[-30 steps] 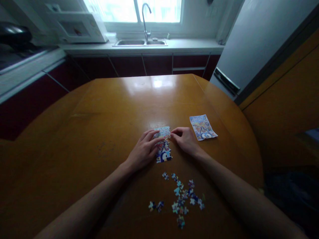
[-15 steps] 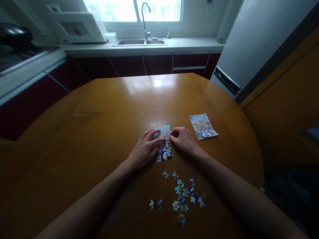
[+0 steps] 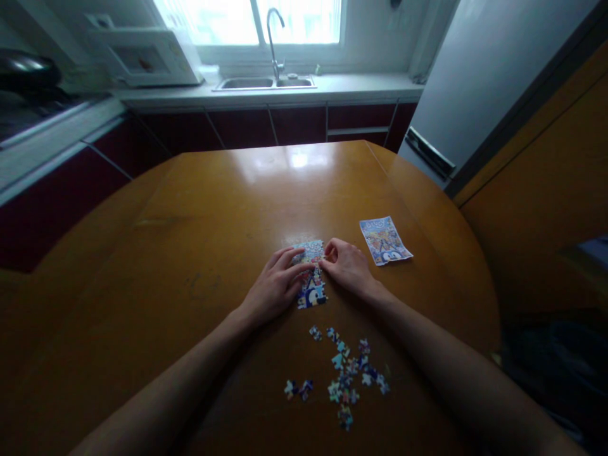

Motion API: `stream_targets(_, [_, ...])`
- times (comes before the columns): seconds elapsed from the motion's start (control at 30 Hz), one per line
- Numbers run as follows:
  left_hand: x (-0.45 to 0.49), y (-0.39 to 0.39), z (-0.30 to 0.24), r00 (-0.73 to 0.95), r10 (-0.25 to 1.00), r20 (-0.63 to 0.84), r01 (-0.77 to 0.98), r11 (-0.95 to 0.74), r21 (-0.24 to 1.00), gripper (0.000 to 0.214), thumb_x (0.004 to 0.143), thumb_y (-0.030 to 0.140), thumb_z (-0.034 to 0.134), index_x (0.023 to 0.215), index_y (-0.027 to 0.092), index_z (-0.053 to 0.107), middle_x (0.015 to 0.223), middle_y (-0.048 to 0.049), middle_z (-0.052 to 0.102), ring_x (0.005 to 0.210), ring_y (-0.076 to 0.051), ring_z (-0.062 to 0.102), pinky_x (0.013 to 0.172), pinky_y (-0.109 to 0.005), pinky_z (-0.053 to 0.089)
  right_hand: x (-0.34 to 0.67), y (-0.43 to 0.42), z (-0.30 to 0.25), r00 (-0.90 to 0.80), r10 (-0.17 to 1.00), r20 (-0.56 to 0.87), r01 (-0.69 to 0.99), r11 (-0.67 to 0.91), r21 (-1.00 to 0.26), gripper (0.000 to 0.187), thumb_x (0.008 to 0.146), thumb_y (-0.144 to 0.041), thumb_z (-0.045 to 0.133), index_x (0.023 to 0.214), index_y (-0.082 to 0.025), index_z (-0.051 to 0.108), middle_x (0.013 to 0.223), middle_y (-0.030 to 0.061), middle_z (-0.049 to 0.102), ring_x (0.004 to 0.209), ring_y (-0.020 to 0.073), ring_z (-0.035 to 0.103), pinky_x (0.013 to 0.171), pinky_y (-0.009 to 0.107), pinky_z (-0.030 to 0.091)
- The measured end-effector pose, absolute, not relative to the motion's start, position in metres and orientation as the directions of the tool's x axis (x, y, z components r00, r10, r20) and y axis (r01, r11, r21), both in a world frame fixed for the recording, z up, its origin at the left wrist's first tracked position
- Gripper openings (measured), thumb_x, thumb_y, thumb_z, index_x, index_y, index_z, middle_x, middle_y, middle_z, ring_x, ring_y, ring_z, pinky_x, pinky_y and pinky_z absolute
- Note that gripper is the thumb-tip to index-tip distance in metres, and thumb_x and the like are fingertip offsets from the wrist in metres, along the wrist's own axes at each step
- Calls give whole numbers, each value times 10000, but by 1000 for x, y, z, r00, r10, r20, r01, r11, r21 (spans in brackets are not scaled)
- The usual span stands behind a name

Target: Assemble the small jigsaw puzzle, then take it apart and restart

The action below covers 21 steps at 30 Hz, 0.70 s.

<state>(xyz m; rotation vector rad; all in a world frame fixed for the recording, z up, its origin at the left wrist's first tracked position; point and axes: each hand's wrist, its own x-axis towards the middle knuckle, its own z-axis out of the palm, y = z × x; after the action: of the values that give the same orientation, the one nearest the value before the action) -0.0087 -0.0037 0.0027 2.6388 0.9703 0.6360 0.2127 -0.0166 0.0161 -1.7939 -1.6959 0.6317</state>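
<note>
A partly joined jigsaw puzzle point(image 3: 312, 296) lies flat on the wooden table, showing a blue cartoon dog near its lower end. My left hand point(image 3: 278, 278) rests over its left side, fingers apart and lying on the pieces. At the puzzle's right edge, my right hand point(image 3: 349, 266) is closed in a pinch on a small puzzle piece, mostly covered by the thumb and forefinger. Loose puzzle pieces point(image 3: 349, 373) are scattered nearer to me, below the puzzle. Two or three more pieces point(image 3: 298, 389) lie a little left of that group.
A printed picture sheet point(image 3: 386, 240) with a similar dog image lies right of my right hand. The wooden table point(image 3: 228, 209) has a rounded edge. Beyond it are a sink point(image 3: 249, 83), a microwave point(image 3: 142, 58) and a fridge point(image 3: 468, 82).
My right hand's fingertips have shifted slightly left, onto the puzzle's right edge. The left hand stays on the puzzle, and the loose pieces lie as before. The view has tilted a little.
</note>
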Motion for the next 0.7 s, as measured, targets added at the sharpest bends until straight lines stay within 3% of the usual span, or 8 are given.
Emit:
stream_targets(0.2, [-8, -5, 6, 678, 677, 286, 571, -730, 375, 318, 991, 204, 548, 1263, 312, 672, 1460, -43, 510, 1385, -283, 394, 1148, -561, 420, 223, -14, 6, 101, 981, 167, 544, 86, -835, 108, 871, -181, 591, 887, -180, 698, 732, 15, 677, 660, 154, 607, 638, 267, 436])
stream_targets(0.33, [-9, -6, 6, 680, 677, 281, 576, -731, 367, 322, 987, 200, 552, 1263, 311, 675, 1458, -48, 510, 1380, -286, 398, 1145, -562, 422, 220, -21, 8, -39, 977, 208, 628, 186, -756, 177, 831, -130, 599, 836, -209, 758, 856, 35, 720, 777, 173, 634, 734, 285, 455])
stream_targets(0.5, [-9, -6, 5, 669, 686, 287, 575, -722, 386, 320, 988, 203, 553, 1257, 318, 680, 1460, -42, 507, 1381, -283, 398, 1145, -553, 426, 216, -26, 19, -142, 980, 138, 754, 197, -627, 216, 845, -165, 598, 794, -254, 788, 817, 27, 713, 773, 190, 623, 717, 302, 421])
stream_targets(0.7, [-8, -6, 6, 672, 681, 292, 572, -727, 379, 305, 1000, 223, 546, 1263, 305, 677, 1450, -52, 512, 1377, -279, 401, 1141, -544, 432, 218, -24, 19, -170, 978, 123, 767, 210, -606, 202, 851, -186, 600, 793, -249, 783, 820, 28, 718, 781, 188, 628, 710, 294, 415])
